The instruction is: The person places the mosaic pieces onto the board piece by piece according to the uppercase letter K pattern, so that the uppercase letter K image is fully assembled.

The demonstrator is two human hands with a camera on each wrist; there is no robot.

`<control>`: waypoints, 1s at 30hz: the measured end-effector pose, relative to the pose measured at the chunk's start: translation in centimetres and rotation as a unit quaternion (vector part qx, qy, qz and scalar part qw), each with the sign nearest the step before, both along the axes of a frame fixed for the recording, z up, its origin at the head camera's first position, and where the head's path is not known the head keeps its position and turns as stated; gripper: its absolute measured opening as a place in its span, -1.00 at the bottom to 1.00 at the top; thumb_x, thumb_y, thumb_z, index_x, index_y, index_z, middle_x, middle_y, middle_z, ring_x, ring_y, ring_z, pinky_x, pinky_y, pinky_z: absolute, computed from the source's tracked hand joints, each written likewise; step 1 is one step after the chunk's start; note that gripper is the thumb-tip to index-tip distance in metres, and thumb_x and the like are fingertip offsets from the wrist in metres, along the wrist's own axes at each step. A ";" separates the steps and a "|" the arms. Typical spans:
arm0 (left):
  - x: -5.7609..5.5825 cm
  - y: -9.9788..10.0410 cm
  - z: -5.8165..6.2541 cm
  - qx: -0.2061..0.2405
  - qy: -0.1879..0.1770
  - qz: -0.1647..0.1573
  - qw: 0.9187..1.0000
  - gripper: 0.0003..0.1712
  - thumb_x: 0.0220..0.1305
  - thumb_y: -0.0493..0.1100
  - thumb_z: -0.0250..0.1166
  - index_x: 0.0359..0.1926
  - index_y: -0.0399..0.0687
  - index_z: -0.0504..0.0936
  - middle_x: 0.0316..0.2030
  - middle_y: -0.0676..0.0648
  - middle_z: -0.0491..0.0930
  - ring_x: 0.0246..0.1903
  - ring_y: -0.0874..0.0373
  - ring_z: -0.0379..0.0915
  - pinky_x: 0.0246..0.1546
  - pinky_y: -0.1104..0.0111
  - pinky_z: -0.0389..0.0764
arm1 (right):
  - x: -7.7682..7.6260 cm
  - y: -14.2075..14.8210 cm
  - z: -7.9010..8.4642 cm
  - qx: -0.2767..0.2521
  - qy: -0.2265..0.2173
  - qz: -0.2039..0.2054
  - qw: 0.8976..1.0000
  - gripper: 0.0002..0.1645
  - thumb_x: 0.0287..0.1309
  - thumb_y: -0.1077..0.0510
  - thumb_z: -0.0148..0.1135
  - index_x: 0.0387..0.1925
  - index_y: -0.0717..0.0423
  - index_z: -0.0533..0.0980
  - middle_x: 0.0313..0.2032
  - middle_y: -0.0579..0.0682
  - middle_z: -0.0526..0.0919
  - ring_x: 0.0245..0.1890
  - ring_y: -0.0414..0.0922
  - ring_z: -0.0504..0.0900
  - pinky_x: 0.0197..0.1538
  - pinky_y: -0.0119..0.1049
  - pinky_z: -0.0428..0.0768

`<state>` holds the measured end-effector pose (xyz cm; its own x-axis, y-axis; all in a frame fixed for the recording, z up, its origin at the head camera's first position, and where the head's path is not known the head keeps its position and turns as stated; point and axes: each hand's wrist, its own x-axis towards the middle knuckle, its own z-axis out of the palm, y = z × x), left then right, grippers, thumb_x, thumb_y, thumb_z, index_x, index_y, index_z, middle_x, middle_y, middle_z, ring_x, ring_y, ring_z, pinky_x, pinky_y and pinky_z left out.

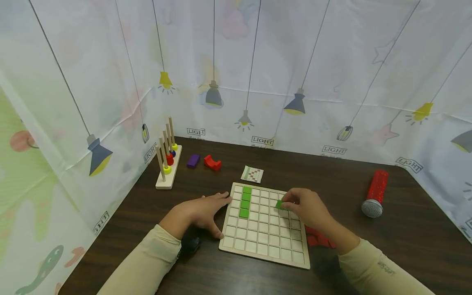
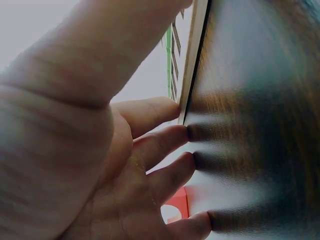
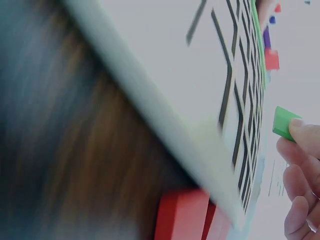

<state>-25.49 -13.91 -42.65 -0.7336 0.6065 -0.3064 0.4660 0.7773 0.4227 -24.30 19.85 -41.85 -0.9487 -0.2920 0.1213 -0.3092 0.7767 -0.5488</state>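
Note:
A wooden grid board (image 1: 258, 237) lies on the dark table, with several green square tiles (image 1: 245, 203) in a column near its left side. My right hand (image 1: 307, 207) pinches one green tile (image 3: 284, 122) between thumb and fingers, over the upper right part of the board. At the board's left edge rests my left hand (image 1: 208, 211), fingers spread, thumb and index fingertip touching the rim. In the left wrist view the other fingertips of the left hand (image 2: 145, 170) come down on the table beside the board.
Red tiles (image 1: 320, 238) lie by the board's right edge, partly under the right forearm. Behind the board are a printed pattern card (image 1: 252, 174), a red arch block (image 1: 212, 163) and a purple block (image 1: 193, 160). A peg stacker (image 1: 169, 172) stands left, a red microphone (image 1: 375, 193) right.

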 end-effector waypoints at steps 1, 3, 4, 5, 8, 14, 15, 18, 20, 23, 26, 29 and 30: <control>0.0 0.0 0.0 -0.001 0.001 0.000 1.000 0.30 0.04 0.19 0.60 0.63 0.01 0.03 0.61 -0.07 -0.10 0.56 0.00 -0.19 0.46 -0.16 -0.07 | 0.0 -0.5 0.0 -0.003 -0.002 0.006 1.000 -0.92 0.27 0.13 0.42 -0.21 -0.02 0.67 -0.28 -0.16 0.69 -0.28 -0.16 0.62 -0.25 -0.17 0.59; 0.0 0.0 0.0 0.001 0.001 -0.001 1.000 0.30 0.04 0.19 0.60 0.63 0.01 0.03 0.61 -0.07 -0.10 0.56 -0.01 -0.19 0.46 -0.16 -0.07 | 0.1 -1.4 -0.1 -0.008 -0.008 0.018 1.000 -0.93 0.26 0.14 0.43 -0.23 -0.02 0.67 -0.30 -0.19 0.68 -0.29 -0.18 0.62 -0.24 -0.18 0.59; 0.0 0.0 0.0 0.001 0.000 -0.001 1.000 0.30 0.04 0.19 0.60 0.63 0.01 0.03 0.61 -0.07 -0.10 0.56 -0.01 -0.19 0.46 -0.15 -0.07 | 0.1 -1.9 -0.2 -0.009 -0.010 0.024 1.000 -0.93 0.26 0.15 0.43 -0.23 -0.02 0.67 -0.31 -0.20 0.68 -0.30 -0.19 0.61 -0.24 -0.18 0.59; 0.0 0.0 0.0 0.002 -0.001 -0.001 1.000 0.30 0.04 0.19 0.60 0.63 0.01 0.03 0.61 -0.08 -0.10 0.56 -0.01 -0.19 0.46 -0.15 -0.07 | 0.1 -2.4 -0.2 -0.013 -0.014 0.029 0.999 -0.93 0.25 0.16 0.44 -0.25 -0.02 0.67 -0.33 -0.20 0.68 -0.32 -0.20 0.61 -0.24 -0.19 0.59; -0.1 0.0 0.0 0.004 -0.003 0.000 1.000 0.29 0.04 0.18 0.61 0.63 0.01 0.04 0.61 -0.08 -0.10 0.56 -0.02 -0.19 0.46 -0.15 -0.07 | 0.4 -3.9 -0.3 -0.023 -0.022 0.049 0.998 -0.94 0.23 0.18 0.45 -0.28 -0.01 0.67 -0.35 -0.22 0.67 -0.33 -0.22 0.61 -0.23 -0.20 0.60; 0.0 0.0 0.0 0.000 0.001 0.005 1.000 0.29 0.03 0.21 0.60 0.63 0.02 0.06 0.60 -0.07 -0.09 0.56 -0.01 -0.18 0.46 -0.14 -0.05 | 0.9 -6.5 -0.4 -0.032 -0.037 0.090 0.995 -0.93 0.22 0.17 0.46 -0.32 -0.03 0.67 -0.39 -0.25 0.67 -0.37 -0.25 0.61 -0.24 -0.22 0.59; 0.0 0.0 0.0 0.000 0.002 0.005 1.000 0.29 0.03 0.21 0.60 0.63 0.01 0.05 0.60 -0.07 -0.09 0.56 -0.01 -0.18 0.46 -0.14 -0.05 | 1.0 -6.8 -0.4 -0.032 -0.037 0.095 0.994 -0.93 0.21 0.17 0.46 -0.32 -0.04 0.67 -0.39 -0.25 0.67 -0.38 -0.25 0.61 -0.24 -0.22 0.59; 0.1 0.1 0.1 0.000 0.004 0.005 1.000 0.29 0.03 0.20 0.60 0.63 0.01 0.06 0.60 -0.08 -0.09 0.56 -0.01 -0.18 0.46 -0.14 -0.05 | 1.1 -7.7 -0.5 -0.033 -0.039 0.110 0.993 -0.91 0.20 0.17 0.48 -0.33 -0.04 0.67 -0.40 -0.27 0.67 -0.39 -0.27 0.61 -0.25 -0.26 0.59; 0.1 0.1 0.1 0.001 0.003 0.005 1.000 0.29 0.03 0.20 0.61 0.63 0.00 0.06 0.60 -0.09 -0.09 0.56 -0.02 -0.19 0.46 -0.15 -0.05 | 1.1 -8.2 -0.5 -0.036 -0.041 0.116 0.992 -0.91 0.19 0.18 0.48 -0.33 -0.04 0.67 -0.40 -0.27 0.67 -0.39 -0.27 0.61 -0.26 -0.27 0.59; 0.2 0.0 0.2 0.003 0.003 0.005 1.000 0.29 0.03 0.20 0.61 0.62 -0.01 0.07 0.60 -0.09 -0.08 0.56 -0.03 -0.18 0.45 -0.16 -0.05 | 1.2 -8.7 -0.5 -0.041 -0.049 0.126 0.990 -0.91 0.20 0.19 0.47 -0.34 -0.04 0.67 -0.41 -0.27 0.67 -0.39 -0.27 0.62 -0.28 -0.28 0.59; 0.1 0.0 0.2 0.003 0.003 0.004 1.000 0.29 0.02 0.19 0.61 0.62 -0.01 0.07 0.60 -0.09 -0.08 0.56 -0.03 -0.17 0.45 -0.16 -0.04 | 1.3 -9.0 -0.6 -0.033 -0.049 0.137 0.989 -0.91 0.21 0.19 0.47 -0.34 -0.05 0.67 -0.42 -0.27 0.66 -0.40 -0.28 0.61 -0.30 -0.28 0.57; 0.0 0.0 0.1 0.002 0.004 0.004 1.000 0.29 0.03 0.20 0.61 0.62 -0.01 0.06 0.60 -0.08 -0.08 0.56 -0.02 -0.18 0.45 -0.17 -0.05 | 1.5 -9.2 -0.7 -0.012 -0.041 0.140 0.989 -0.91 0.21 0.16 0.47 -0.34 -0.09 0.68 -0.44 -0.30 0.64 -0.45 -0.29 0.56 -0.34 -0.29 0.54; 0.0 0.0 0.1 0.001 0.004 0.004 1.000 0.29 0.03 0.20 0.61 0.63 -0.01 0.06 0.60 -0.08 -0.08 0.56 -0.02 -0.18 0.45 -0.17 -0.05 | 1.5 -9.3 -0.8 -0.004 -0.038 0.140 0.989 -0.91 0.21 0.15 0.47 -0.34 -0.10 0.68 -0.44 -0.31 0.63 -0.46 -0.29 0.55 -0.36 -0.29 0.53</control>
<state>-25.48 -13.94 -42.54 -0.7407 0.6020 -0.2983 0.4640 0.7794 0.4209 -22.79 10.57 -42.65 -0.8370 -0.5443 0.0566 -0.4700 0.6620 -0.5839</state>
